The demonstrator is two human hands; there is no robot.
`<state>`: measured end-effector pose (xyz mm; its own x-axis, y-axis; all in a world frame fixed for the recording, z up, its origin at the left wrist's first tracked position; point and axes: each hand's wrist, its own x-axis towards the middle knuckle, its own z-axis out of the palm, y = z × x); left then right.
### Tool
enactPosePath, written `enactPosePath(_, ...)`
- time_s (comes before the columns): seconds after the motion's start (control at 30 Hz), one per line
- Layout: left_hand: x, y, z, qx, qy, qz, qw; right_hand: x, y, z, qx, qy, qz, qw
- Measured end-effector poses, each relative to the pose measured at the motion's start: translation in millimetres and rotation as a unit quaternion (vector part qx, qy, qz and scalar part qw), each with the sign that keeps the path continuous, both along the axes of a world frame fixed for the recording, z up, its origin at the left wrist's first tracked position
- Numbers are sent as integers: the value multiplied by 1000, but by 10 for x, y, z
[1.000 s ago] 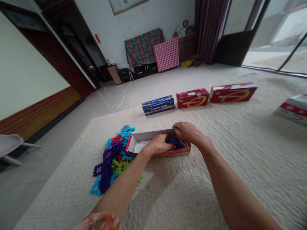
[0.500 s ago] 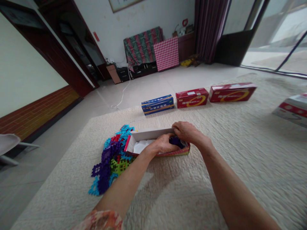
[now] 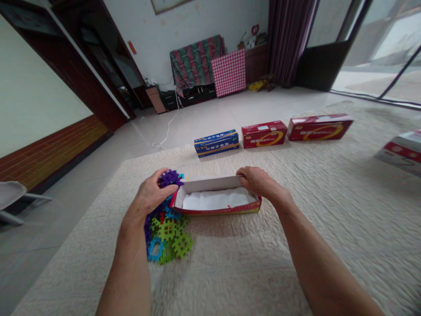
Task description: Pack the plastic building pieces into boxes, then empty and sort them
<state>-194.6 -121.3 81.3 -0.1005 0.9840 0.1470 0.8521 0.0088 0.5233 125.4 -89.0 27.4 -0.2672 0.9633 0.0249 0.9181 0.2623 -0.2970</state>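
Cupping purple pieces (image 3: pixel 170 177), probably light, stiff and best held by notched edges, the left hand (image 3: pixel 151 194) curls while the right hand (image 3: pixel 257 180) pinches the open box (image 3: pixel 213 212).

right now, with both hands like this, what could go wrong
The purple pieces in the left hand sit close to the open box and might catch its corner. The right hand holds the box's far rim, so a tug could tip it. A small red bit by the near edge might be overlooked.
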Motion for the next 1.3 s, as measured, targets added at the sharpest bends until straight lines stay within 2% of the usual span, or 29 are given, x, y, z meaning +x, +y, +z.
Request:
enactPosePath(0.1,-419,-2,-90,-21,81,103,991,8,16,-21,8,9,0,1000)
enactPosePath(0.17,-576,9,-187,-57,107,126,985,17,27,-42,23,19,-1,1000)
enactPosePath(0.27,-654,11,-309,-85,134,134,978,30,47,-80,44,25,4,999)
enactPosePath(0.33,-629,-8,-350,-50,164,148,974,46,66,-100,60,31,5,998)
enactPosePath(0.47,-446,-61,-361,92,182,153,967,119,108,-118,143,85,0,986)
enactPosePath(0.53,-300,-70,-355,108,145,125,975,179,128,-121,191,110,-10,975)
enactPosePath(0.6,-144,-56,-352,85,109,87,987,248,148,-127,212,119,-41,969)
enactPosePath(0.67,-6,-16,-355,60,90,61,992,318,170,-138,192,116,-101,969)
enactPosePath(0.73,89,43,-366,41,70,44,996,382,197,-153,132,112,-175,969)
enactPosePath(0.8,133,109,-387,28,39,27,998,430,230,-172,69,121,-220,965)
enactPosePath(0.87,136,169,-419,30,0,16,999,459,263,-193,41,152,-216,964)
enactPosePath(1.0,92,238,-506,40,-95,33,994,462,302,-229,68,220,-156,961)
enactPosePath(1.07,71,253,-556,34,-130,33,990,453,296,-235,76,201,-153,964)
enactPosePath(1.2,48,284,-658,54,-149,27,987,421,245,-206,48,113,-197,973)
enactPosePath(1.3,28,326,-726,54,-160,31,985,362,204,-165,37,119,-190,974)
